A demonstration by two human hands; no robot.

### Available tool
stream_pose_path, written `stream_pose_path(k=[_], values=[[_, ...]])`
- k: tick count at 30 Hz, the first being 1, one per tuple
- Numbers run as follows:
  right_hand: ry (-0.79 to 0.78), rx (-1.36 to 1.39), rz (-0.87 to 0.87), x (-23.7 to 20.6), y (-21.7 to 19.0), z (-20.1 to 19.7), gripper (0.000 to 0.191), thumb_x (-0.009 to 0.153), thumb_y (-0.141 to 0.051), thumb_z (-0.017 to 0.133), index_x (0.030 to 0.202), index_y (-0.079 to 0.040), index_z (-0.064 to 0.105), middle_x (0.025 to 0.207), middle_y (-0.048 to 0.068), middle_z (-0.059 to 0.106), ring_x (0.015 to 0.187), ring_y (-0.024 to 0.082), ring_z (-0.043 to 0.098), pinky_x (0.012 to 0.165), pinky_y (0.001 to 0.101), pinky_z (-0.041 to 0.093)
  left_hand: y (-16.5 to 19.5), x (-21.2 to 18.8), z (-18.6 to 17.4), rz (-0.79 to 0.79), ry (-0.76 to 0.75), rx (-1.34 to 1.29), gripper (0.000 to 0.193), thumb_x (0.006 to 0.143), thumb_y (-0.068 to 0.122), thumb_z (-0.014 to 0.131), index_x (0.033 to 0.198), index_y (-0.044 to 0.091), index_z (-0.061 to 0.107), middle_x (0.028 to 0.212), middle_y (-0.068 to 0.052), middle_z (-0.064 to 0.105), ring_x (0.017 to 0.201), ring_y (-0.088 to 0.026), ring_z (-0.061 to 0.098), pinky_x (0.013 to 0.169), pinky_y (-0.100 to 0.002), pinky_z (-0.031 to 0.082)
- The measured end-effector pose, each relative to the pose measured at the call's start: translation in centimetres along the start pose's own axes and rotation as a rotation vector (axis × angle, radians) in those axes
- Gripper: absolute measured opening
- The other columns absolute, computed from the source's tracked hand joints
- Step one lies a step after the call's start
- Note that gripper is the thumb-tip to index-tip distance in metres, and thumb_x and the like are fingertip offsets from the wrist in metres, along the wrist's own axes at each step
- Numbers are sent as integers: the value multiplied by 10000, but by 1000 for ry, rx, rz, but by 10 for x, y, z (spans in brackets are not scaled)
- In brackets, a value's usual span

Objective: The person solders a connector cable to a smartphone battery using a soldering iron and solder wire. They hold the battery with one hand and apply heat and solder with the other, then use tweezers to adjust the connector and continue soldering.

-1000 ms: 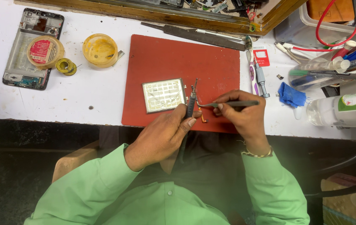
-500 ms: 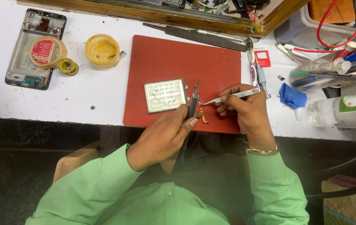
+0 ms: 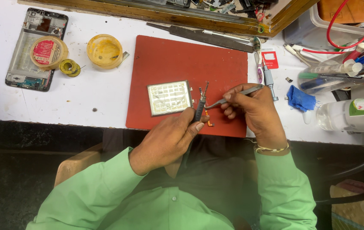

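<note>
At the far left of the white table (image 3: 84,96) lies an opened phone frame (image 3: 34,51) with a round tape roll (image 3: 47,52) resting on it. Just to its right sit a small yellow spool (image 3: 69,67) and a round yellow tin (image 3: 104,51). A red work mat (image 3: 182,59) covers the middle of the table, reaching to the near edge.

On the near part of the mat lies a small silvery rectangular plate (image 3: 169,97) with a grid pattern. Just right of it, the left hand (image 3: 169,140) comes up from the near edge; its fingers are closed around a thin dark tool (image 3: 200,106) held nearly upright, its forked tip pointing to the far side. A small orange strip part (image 3: 208,121) lies on the mat beside the thumb, at the foot of that tool.

The right hand (image 3: 252,110), with a pale bracelet at the wrist, has its fingers pinched around metal tweezers (image 3: 233,97), whose tip points left and meets the dark tool just above the orange part.

Further right, off the mat, stand a small screwdriver (image 3: 269,76), a crumpled blue cloth (image 3: 300,99), a clear bottle (image 3: 348,115) lying on its side, and pens in a cluttered tray (image 3: 344,25) with a red cable (image 3: 344,42).
</note>
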State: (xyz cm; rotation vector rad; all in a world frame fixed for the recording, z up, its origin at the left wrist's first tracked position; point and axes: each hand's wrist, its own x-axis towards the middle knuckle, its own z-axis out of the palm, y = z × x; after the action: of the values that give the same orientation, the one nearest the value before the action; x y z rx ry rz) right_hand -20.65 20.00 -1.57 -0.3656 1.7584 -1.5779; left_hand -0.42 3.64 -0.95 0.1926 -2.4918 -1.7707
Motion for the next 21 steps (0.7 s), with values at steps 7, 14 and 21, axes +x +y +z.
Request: stream_pose_path(k=[7,14,21], values=[[11,-4,31,2,-3,1,212,919,-145,768,919,62,722,759,145,729,575,164,664,523,257,544,2,0,-1,-44,-19,2,324,1068,333,421,961,28,450,1062,-131,766,772,-343,695,672,-466,512],[61,-48,-31,2,1,4,229,928,-163,759,906,60,713,770,147,741,588,170,684,532,261,561,1,0,0,26,17,-3,309,1079,316,424,982,24,450,1103,-144,764,834,-349,713,697,-466,531],[21,-21,-143,-3,13,-2,187,933,-114,769,964,66,728,805,150,737,641,171,690,577,264,567,1,0,2,-42,-5,24,309,1066,320,422,990,21,445,1137,-116,764,841,-347,718,706,-464,537]])
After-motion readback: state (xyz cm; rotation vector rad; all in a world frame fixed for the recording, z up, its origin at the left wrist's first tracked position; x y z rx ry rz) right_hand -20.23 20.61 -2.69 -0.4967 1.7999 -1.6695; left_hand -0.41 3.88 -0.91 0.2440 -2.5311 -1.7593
